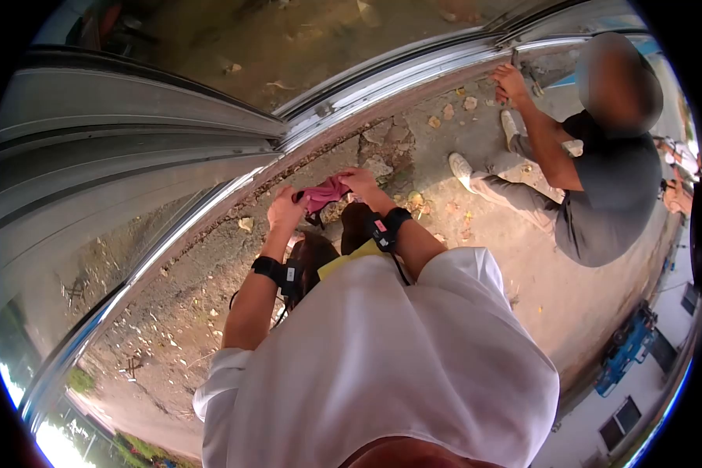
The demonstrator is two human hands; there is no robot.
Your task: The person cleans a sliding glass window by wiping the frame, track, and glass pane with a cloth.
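A dark pink cloth [324, 193] is stretched between my two hands, in front of my knees. My left hand [285, 210] is closed on its left end, where a small dark patch shows by the fingers. The other end is gripped by my right hand [359, 183], a little farther forward. Folds run across the fabric, and part of it hangs toward my legs. The aluminium window frame [304, 125] lies just beyond both hands, apart from the cloth.
At right a person in a dark shirt [612, 183] has a hand [511, 84] at the frame's lower rail. Glass panes [234, 47] stand ahead and at left. Dry leaves and broken concrete [386, 144] lie along the ground. A blue vehicle [628, 347] is far right.
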